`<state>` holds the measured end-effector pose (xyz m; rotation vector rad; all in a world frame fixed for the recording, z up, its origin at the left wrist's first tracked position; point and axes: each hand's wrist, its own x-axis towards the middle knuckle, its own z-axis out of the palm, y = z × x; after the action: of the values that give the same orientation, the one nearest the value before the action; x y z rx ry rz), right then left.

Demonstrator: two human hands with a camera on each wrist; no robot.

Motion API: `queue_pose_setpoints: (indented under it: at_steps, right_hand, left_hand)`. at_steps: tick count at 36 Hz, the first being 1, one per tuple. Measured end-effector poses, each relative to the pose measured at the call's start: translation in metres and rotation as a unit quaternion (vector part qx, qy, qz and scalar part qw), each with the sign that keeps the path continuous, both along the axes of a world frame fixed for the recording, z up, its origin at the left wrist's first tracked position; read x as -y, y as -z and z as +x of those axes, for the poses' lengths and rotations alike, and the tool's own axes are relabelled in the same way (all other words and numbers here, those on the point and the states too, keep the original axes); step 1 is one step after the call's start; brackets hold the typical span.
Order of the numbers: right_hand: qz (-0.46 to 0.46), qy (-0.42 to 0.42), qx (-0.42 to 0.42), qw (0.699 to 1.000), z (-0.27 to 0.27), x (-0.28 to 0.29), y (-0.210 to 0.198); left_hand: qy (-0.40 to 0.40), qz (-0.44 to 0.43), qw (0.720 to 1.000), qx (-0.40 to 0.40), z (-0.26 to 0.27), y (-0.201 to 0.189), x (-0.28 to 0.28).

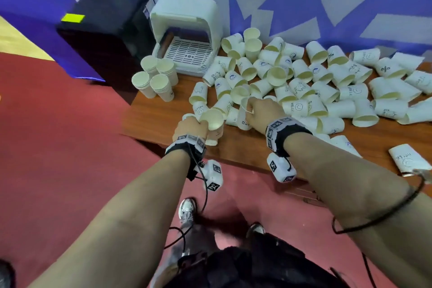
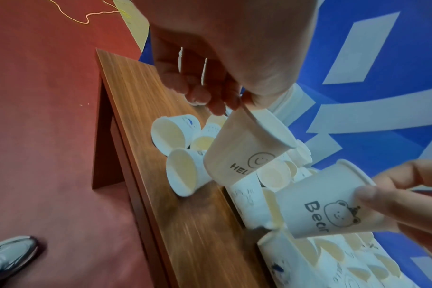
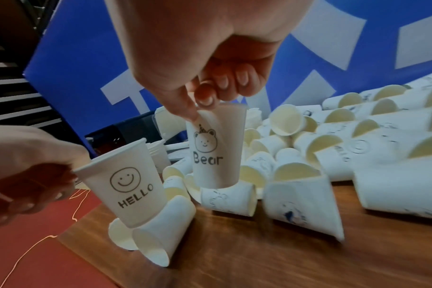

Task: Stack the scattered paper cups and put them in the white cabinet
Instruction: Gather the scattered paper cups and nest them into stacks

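My left hand (image 1: 198, 125) pinches the rim of a white paper cup marked HELLO (image 1: 211, 120) over the table's left front corner. It hangs tilted in the left wrist view, the HELLO cup (image 2: 244, 154) below my left hand (image 2: 234, 103). My right hand (image 1: 251, 107) pinches the rim of a Bear cup (image 1: 243, 121), held upright just right of it. In the right wrist view the Bear cup (image 3: 215, 148) hangs from my right hand (image 3: 202, 105), a little apart from the HELLO cup (image 3: 126, 181). Several loose cups (image 1: 304, 82) lie scattered. The white cabinet (image 1: 187, 30) stands open at the back left.
Several stacks of cups (image 1: 154, 79) stand in front of the cabinet near the left edge of the wooden table (image 1: 159, 121). A black box (image 1: 105, 30) sits left of the cabinet. Blue patterned wall behind; red floor and my shoes below.
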<state>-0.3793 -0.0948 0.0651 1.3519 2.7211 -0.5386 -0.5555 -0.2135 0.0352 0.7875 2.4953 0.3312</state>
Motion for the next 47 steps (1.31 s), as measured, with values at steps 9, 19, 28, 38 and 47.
queue_pose_setpoints:
  at_steps: [9,19,28,38,47]
  right_hand:
    - [0.001,-0.010,0.001,1.000,-0.141,0.017,0.003]
    - [-0.027,-0.009,0.030,0.999,-0.277,0.043,0.011]
    - [-0.042,-0.045,0.071,0.996,-0.323,0.046,0.018]
    - [-0.058,-0.068,0.077,0.993,-0.348,0.032,0.024]
    - [-0.027,-0.100,0.016,0.995,-0.372,0.019,0.015]
  left_hand:
    - [-0.006,0.011,1.000,0.026,-0.135,0.011,0.013]
    - [-0.036,-0.023,0.996,0.083,-0.273,0.035,0.039]
    - [-0.113,-0.039,0.981,0.154,-0.328,0.061,0.046]
    - [-0.126,-0.042,0.976,0.175,-0.341,0.066,0.024]
    - [-0.122,-0.043,0.973,0.191,-0.343,0.074,0.014]
